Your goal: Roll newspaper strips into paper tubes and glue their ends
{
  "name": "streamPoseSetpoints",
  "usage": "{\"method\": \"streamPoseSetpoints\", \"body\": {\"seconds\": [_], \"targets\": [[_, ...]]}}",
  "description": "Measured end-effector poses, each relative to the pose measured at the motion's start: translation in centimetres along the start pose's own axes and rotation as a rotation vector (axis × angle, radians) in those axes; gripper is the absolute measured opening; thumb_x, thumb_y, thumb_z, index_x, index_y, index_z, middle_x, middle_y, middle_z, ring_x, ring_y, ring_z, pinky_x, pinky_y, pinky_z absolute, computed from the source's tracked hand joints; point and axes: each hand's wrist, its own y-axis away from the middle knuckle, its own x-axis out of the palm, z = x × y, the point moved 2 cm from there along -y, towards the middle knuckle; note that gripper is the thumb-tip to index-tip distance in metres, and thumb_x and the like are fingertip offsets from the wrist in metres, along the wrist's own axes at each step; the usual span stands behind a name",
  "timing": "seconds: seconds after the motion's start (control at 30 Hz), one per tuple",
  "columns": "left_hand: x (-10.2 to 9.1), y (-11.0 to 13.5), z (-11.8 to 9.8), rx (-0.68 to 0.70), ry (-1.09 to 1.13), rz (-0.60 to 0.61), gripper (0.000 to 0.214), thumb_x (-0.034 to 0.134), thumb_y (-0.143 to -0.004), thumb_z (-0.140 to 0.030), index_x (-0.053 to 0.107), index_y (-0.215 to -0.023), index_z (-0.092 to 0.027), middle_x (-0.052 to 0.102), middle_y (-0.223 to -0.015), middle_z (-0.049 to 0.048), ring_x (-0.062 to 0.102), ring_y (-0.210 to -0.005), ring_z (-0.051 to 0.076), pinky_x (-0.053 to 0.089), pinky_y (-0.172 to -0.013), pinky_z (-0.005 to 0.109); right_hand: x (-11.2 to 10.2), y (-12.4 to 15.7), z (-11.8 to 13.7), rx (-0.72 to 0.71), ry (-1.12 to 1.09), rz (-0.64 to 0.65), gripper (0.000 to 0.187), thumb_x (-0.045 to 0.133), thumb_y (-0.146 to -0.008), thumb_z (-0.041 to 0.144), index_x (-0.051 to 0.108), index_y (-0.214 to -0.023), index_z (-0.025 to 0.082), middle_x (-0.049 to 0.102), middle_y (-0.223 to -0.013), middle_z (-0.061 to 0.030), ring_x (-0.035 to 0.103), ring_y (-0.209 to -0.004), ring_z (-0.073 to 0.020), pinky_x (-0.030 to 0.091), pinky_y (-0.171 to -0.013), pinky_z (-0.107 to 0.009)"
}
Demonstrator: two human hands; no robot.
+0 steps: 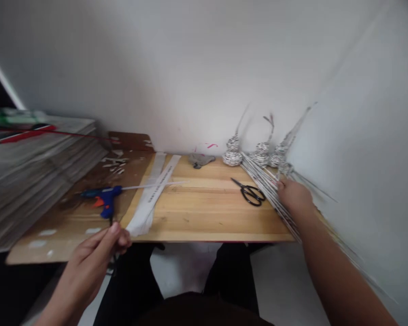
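Observation:
My right hand (295,195) is closed at the right side of the table, its fingertips pinching what looks like a rolled paper stick. Beneath and beside it lies a bundle of rolled newspaper sticks (263,179). Several gourd-shaped woven paper pieces (232,156) stand against the wall, with long ends rising from their tops. My left hand (102,251) is at the front edge on the left, thumb pressed to curled fingers; what it holds, if anything, is hidden. Just beyond it lies a blue glue gun (107,199) with a glue stick in its back.
Black-handled scissors (252,194) lie left of the bundle. White printed strips (161,183) cross the wooden table (193,217). A grey cloth (201,160) lies by the wall. Tall stacked paper (37,172) and a brown board (75,231) with white scraps are on the left.

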Motion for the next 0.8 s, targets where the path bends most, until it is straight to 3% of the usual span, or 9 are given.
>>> {"method": "streamPoseSetpoints", "body": {"seconds": [0.2,0.37,0.43,0.5,0.57,0.63,0.73,0.8], "targets": [[-1.0,-0.9,-0.4,0.167,-0.258,-0.013,0.035,0.064,-0.082,-0.053,0.073,-0.076,-0.02,0.068,-0.071,0.0041,0.06,-0.071,0.02,0.045,-0.068,0.027,1.0,-2.9,0.3,0.004,0.038,0.06,0.045,0.038,-0.095,0.034,0.074,-0.106,0.011,0.069,-0.106,-0.0271,0.066,-0.093,-0.0367,0.042,-0.069,-0.041],[-1.6,-1.8,0.9,0.38,-0.521,-0.078,0.029,0.069,-0.081,-0.042,0.073,-0.102,-0.021,0.073,-0.103,0.0096,0.064,-0.097,0.028,0.044,-0.09,0.034,1.4,-2.0,0.3,0.043,0.065,0.127,0.048,0.04,-0.093,0.046,0.069,-0.121,0.018,0.066,-0.116,-0.0272,0.064,-0.1,-0.0401,0.04,-0.071,-0.046],[-1.5,-2.1,1.4,0.471,-0.659,-0.058,0.039,0.071,-0.08,-0.043,0.07,-0.112,-0.021,0.07,-0.112,0.0117,0.06,-0.107,0.031,0.04,-0.097,0.039,1.1,-1.1,0.4,0.055,0.084,0.049,0.053,0.041,-0.092,0.049,0.063,-0.128,0.016,0.064,-0.119,-0.0292,0.062,-0.105,-0.0423,0.041,-0.072,-0.048],[-1.2,-2.4,1.7,0.515,-0.759,-0.016,0.048,0.072,-0.079,-0.045,0.067,-0.119,-0.019,0.068,-0.117,0.0134,0.057,-0.11,0.033,0.039,-0.098,0.043,0.6,-0.3,1.1,0.003,0.082,-0.13,0.057,0.04,-0.093,0.049,0.058,-0.133,0.012,0.061,-0.121,-0.0311,0.059,-0.109,-0.044,0.042,-0.075,-0.05],[-1.0,-2.7,1.9,0.518,-0.816,0.021,0.049,0.07,-0.081,-0.045,0.065,-0.121,-0.019,0.069,-0.115,0.0132,0.058,-0.107,0.032,0.041,-0.095,0.043,0.4,0.4,2.6,-0.166,0.03,-0.312,0.054,0.042,-0.094,0.044,0.058,-0.132,0.01,0.063,-0.118,-0.0298,0.058,-0.109,-0.0429,0.042,-0.08,-0.051],[-0.7,-2.8,1.9,0.526,-0.845,0.038,0.043,0.068,-0.084,-0.042,0.066,-0.12,-0.018,0.07,-0.11,0.0123,0.059,-0.103,0.031,0.044,-0.092,0.043,0.7,1.1,4.9,-0.449,-0.095,-0.394,0.042,0.048,-0.092,0.037,0.065,-0.119,0.01,0.068,-0.11,-0.0249,0.061,-0.103,-0.0383,0.043,-0.086,-0.048],[-0.2,-2.9,1.9,0.584,-0.862,0.054,0.034,0.064,-0.088,-0.036,0.068,-0.115,-0.016,0.071,-0.106,0.0113,0.06,-0.099,0.028,0.047,-0.089,0.041,1.6,2.7,9.5,-0.871,-0.375,-0.355,0.024,0.054,-0.09,0.031,0.07,-0.099,0.016,0.073,-0.1,-0.015,0.065,-0.095,-0.0304,0.045,-0.09,-0.043],[-0.1,-2.8,1.9,0.63,-0.869,0.064,0.028,0.061,-0.091,-0.034,0.07,-0.11,-0.016,0.071,-0.103,0.0105,0.062,-0.097,0.027,0.048,-0.088,0.04,2.1,4.3,12.8,-1.048,-0.493,-0.216,0.019,0.055,-0.091,0.026,0.069,-0.099,0.017,0.074,-0.099,-0.0112,0.064,-0.098,-0.0277,0.045,-0.093,-0.044]]}}
